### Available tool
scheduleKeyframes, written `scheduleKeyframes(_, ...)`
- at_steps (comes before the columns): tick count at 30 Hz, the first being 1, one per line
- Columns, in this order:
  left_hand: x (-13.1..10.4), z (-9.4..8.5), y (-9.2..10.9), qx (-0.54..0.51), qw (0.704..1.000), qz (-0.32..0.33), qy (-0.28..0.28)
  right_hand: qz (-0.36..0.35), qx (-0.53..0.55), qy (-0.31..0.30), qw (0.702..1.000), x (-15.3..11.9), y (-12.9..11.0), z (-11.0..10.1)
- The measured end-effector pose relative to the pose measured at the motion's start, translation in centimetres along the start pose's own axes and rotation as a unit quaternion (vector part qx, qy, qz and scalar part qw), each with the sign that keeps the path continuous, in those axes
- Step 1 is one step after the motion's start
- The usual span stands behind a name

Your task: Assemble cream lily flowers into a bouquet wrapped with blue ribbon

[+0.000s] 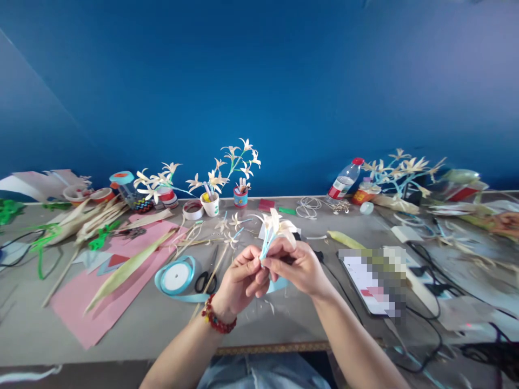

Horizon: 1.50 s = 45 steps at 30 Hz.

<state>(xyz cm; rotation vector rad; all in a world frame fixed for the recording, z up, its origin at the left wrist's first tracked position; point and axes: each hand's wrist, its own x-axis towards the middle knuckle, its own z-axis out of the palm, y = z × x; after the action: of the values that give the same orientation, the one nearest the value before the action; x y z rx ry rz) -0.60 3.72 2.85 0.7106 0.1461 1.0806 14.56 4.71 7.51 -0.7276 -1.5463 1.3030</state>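
A small bunch of cream artificial flowers (274, 224) with thin blue-wrapped stems is held up over the middle of the table. My left hand (245, 273) pinches the stems near their lower end. From the other side, the thumb and fingers of my right hand (294, 265) close on the same stems. To the left of my hands lies a roll of light blue ribbon (175, 275), its loose end trailing towards my left wrist. Black-handled scissors (206, 282) rest beside the roll. Several loose single flowers (232, 235) lie just behind my left hand.
Pink paper (87, 310) and a dried husk (130, 270) lie left. Flower sprays in cups (210, 205) line the wall. A bottle (344, 181), a phone (368, 286) and black cables (433, 319) are right. Another person's hand (506, 222) shows at the far right.
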Motion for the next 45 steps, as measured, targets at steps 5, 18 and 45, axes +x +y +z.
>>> scheduleKeyframes(5,-0.1,-0.6,0.0,-0.018,0.999,-0.048,-0.016,0.025,0.013,0.007,1.0,-0.1,0.3,-0.1)
scheduleKeyframes(18,-1.4,1.0,-0.4,0.13,0.982,0.097,0.1,0.035,0.01,0.028,0.999,-0.1,0.0,0.6)
scheduleKeyframes(45,-0.4,1.9,3.3,0.23,0.955,0.092,0.16,0.104,-0.068,-0.039,0.991,0.2,-0.4,-0.7)
